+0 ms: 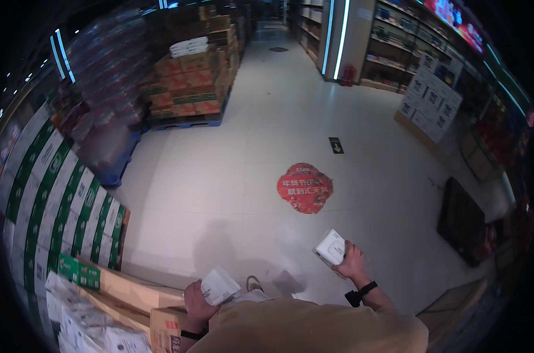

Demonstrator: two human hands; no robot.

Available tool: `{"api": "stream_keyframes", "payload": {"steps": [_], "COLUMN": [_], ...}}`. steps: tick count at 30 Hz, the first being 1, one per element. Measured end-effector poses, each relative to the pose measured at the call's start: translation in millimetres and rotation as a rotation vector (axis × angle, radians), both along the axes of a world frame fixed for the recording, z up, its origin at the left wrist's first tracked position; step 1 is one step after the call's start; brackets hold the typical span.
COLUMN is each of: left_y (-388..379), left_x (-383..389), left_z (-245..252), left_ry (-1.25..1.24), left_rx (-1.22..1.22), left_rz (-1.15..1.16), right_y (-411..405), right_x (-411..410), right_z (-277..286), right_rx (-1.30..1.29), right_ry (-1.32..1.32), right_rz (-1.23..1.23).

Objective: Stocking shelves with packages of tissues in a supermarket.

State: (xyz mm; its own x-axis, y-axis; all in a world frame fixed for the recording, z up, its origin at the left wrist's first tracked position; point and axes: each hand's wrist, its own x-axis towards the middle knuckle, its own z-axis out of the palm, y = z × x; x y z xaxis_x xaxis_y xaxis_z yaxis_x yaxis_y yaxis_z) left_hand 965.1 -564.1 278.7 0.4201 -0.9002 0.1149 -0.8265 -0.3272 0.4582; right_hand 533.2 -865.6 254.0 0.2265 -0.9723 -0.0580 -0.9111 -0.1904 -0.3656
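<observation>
My left hand (198, 304) grips a white plastic-wrapped pack (220, 286) with small print, held low in front of my body. A second white pack (332, 248), also printed, is in my right hand (351, 264), out to the right over the floor. The fingers of that hand wrap around its right side. Both wrists wear dark bands. Just left of my left hand stands an open-looking cardboard box (165, 328). Beyond it lie several similar white wrapped packs (84, 322).
Green-and-white cartons (59, 176) are stacked on the left. Brown and red cartons (196, 84) stand on a blue pallet (190, 122) ahead. A black low object (461, 220) and white cartons (431, 97) are on the right. A red sticker (305, 189) marks the tiled floor.
</observation>
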Motion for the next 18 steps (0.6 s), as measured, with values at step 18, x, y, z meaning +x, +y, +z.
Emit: {"api": "stream_keyframes", "payload": {"steps": [18], "left_y": [-470.0], "left_x": [198.6], "left_z": [43.9], "left_ry": [-0.136], "left_rx": [-0.134], "left_rz": [-0.444], "right_y": [-294.7], "right_x": [239.8], "right_z": [66.7], "right_rx": [-0.082], "right_ry": [-0.182], "right_rz": [0.192]}}
